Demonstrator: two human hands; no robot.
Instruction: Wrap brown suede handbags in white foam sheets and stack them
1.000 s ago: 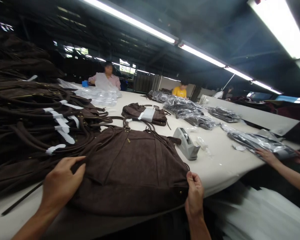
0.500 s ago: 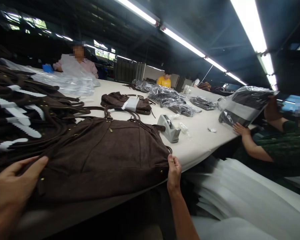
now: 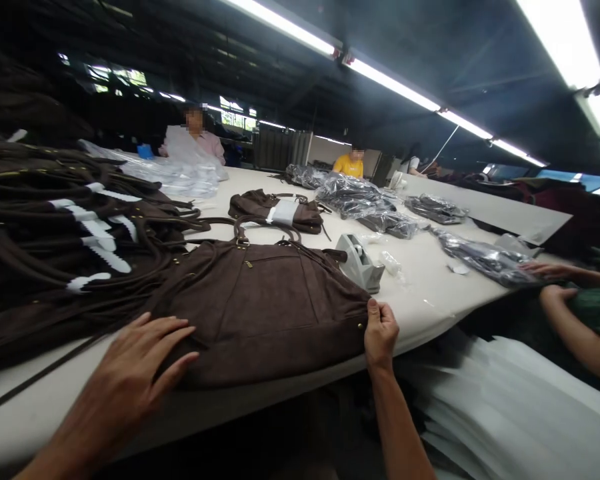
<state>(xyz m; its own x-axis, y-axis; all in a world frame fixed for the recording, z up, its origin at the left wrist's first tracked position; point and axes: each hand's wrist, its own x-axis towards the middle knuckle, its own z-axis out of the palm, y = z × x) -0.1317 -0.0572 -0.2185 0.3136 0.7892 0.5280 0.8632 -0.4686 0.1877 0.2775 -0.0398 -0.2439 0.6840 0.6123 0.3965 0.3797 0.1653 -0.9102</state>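
I saw my left hand [image 3: 130,373] spread flat, fingers apart, on the near left corner of the brown bag [image 3: 260,313]. The bag lay on the worktop [image 3: 430,300] between both grips. My right hand [image 3: 380,331] pinched its near right corner.

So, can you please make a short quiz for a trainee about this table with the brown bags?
1. True or false: the left hand lies flat on the brown bag.
2. What does the right hand grip? A) the tape dispenser B) the bag's corner C) a plastic sleeve
3. What grey thing stands just behind the bag, on the table?

Key:
1. True.
2. B.
3. The tape dispenser.
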